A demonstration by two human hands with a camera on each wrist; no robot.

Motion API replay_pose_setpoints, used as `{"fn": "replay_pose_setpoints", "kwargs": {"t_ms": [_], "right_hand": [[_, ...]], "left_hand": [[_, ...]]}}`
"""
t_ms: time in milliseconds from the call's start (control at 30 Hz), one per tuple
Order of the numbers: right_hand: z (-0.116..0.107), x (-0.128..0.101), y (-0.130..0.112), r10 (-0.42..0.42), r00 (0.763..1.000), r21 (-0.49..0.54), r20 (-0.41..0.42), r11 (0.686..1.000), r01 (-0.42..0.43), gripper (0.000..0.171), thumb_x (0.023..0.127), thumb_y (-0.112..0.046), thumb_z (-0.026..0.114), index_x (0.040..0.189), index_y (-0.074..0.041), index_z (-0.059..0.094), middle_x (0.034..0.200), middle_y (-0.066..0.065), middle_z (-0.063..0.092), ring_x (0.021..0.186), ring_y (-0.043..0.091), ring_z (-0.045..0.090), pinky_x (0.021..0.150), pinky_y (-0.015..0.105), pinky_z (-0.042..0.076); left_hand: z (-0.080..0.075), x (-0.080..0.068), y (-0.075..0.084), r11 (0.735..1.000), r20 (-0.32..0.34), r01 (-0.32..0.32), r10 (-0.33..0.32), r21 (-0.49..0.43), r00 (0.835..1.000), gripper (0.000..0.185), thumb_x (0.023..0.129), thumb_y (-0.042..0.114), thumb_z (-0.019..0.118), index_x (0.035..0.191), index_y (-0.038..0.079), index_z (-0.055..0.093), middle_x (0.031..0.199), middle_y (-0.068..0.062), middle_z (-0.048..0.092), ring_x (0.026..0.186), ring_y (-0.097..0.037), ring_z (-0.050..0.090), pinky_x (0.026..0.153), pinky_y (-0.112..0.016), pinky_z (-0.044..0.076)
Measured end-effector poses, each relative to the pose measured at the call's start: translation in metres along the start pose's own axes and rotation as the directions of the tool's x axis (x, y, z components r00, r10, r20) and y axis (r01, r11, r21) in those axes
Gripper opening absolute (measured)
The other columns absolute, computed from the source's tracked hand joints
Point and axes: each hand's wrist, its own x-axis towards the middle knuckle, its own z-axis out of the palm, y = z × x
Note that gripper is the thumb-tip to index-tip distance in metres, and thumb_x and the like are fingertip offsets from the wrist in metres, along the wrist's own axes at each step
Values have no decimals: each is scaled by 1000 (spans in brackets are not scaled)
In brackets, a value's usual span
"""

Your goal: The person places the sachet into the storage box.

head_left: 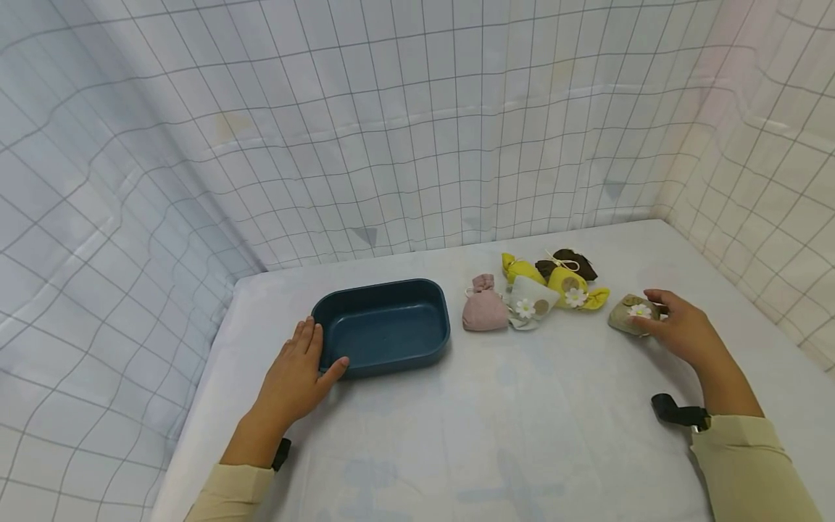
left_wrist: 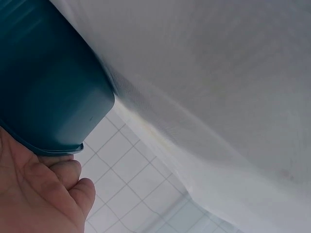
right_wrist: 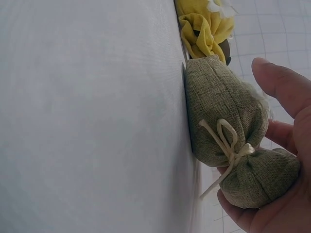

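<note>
Sachet (head_left: 631, 314) of olive cloth lies sideways, tied neck toward right hand (head_left: 678, 330), whose fingers curl round it; left hand (head_left: 296, 377), spread flat, touches blue tray (head_left: 381, 328)

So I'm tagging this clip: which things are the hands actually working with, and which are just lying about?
In hand:
- olive sachet, gripped by the right hand
- blue tray, near corner touched by the left hand

Lying about:
- pink sachet
- white sachet
- yellow sachets
- brown sachet
</note>
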Motion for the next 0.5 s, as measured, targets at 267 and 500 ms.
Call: {"fn": "replay_pose_setpoints", "kwargs": {"t_ms": [267,500], "right_hand": [[2,2,4,-7,1000,-45,16,999,8,82,94,-47,66,147,8,34,138,40,39,121,55,41,91,67,39],[3,4,6,-5,1000,-59,15,998,6,79,94,-45,66,147,6,36,137,39,41,120,54,41,92,68,38]], "left_hand": [[0,0,0,1000,-1,1,-1,0,1000,94,99,61,45,152,-12,21,161,-28,13,148,-43,12,115,-60,18],[0,0,0,1000,1,0,0,2,1000,94,99,61,45,152,-12,21,161,-28,13,148,-43,11,115,-60,18]]}}
